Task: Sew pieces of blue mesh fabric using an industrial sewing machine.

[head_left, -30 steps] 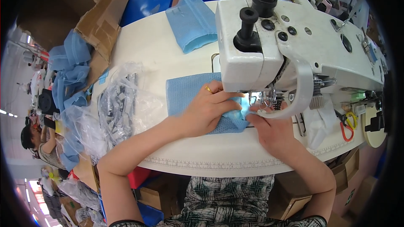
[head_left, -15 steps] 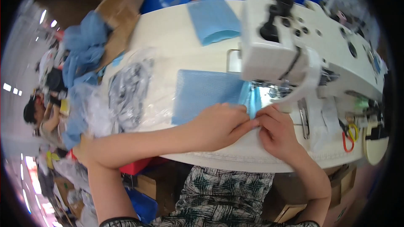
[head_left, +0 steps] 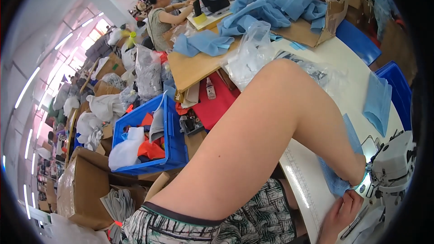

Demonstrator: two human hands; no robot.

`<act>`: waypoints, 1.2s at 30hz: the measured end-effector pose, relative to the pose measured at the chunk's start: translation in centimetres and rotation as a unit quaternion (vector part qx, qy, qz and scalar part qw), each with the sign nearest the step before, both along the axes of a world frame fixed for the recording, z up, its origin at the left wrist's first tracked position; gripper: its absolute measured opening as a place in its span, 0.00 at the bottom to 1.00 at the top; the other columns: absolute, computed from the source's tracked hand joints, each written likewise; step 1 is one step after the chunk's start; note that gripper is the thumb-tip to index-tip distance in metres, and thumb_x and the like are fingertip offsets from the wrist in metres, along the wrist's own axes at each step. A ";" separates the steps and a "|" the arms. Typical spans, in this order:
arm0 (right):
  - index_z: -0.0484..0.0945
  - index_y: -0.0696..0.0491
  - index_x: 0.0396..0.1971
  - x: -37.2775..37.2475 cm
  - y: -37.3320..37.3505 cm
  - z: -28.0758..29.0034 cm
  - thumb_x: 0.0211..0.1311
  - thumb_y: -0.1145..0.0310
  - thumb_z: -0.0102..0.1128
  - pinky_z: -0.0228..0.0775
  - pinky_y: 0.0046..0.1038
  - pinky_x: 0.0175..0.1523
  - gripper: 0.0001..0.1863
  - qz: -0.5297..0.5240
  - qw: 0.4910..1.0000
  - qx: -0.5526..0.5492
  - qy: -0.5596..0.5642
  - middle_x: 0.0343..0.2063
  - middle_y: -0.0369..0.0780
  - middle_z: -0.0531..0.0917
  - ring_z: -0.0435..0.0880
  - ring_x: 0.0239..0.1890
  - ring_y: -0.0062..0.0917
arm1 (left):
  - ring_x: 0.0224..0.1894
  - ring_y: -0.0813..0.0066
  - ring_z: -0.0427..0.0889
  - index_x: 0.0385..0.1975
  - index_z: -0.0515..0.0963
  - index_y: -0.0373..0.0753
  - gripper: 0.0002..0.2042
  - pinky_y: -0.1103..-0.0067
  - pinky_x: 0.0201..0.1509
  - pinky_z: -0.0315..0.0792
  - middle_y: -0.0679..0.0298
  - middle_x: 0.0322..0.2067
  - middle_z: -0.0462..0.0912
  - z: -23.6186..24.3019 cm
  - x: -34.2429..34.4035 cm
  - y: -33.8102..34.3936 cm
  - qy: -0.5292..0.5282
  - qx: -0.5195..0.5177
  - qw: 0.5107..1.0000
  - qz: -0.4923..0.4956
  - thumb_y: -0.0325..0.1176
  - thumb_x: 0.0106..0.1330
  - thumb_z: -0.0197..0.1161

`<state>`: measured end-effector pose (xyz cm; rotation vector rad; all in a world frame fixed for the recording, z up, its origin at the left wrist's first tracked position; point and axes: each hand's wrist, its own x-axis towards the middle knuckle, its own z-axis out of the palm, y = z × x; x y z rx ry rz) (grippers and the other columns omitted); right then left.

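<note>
My view's swung left, pushing the sewing machine (head_left: 394, 160) to the right edge; blue mesh fabric (head_left: 333, 180) is still on the worktop (head_left: 312, 171) beside it, left hand (head_left: 358, 170) and right hand (head_left: 347, 205) there, can't tell either grip's closure, so work seems in position.

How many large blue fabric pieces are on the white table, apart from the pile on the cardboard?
2: a flat piece near the blue bin, and a mesh piece under the left hand at the sewing machine. The left arm may hide more.
</note>
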<state>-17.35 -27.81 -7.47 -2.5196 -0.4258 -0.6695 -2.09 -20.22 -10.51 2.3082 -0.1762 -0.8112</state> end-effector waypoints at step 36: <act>0.84 0.54 0.31 0.4 -0.6 0.8 0.41 0.80 0.74 0.73 0.33 0.35 0.14 -0.016 0.996 0.043 -0.080 0.32 0.36 0.83 0.81 0.34 0.33 | 0.23 0.85 0.74 0.31 0.88 0.34 0.13 0.83 0.25 0.69 0.69 0.23 0.82 9.4 -2.3 5.9 0.144 -0.138 0.979 -0.044 0.39 0.69 0.74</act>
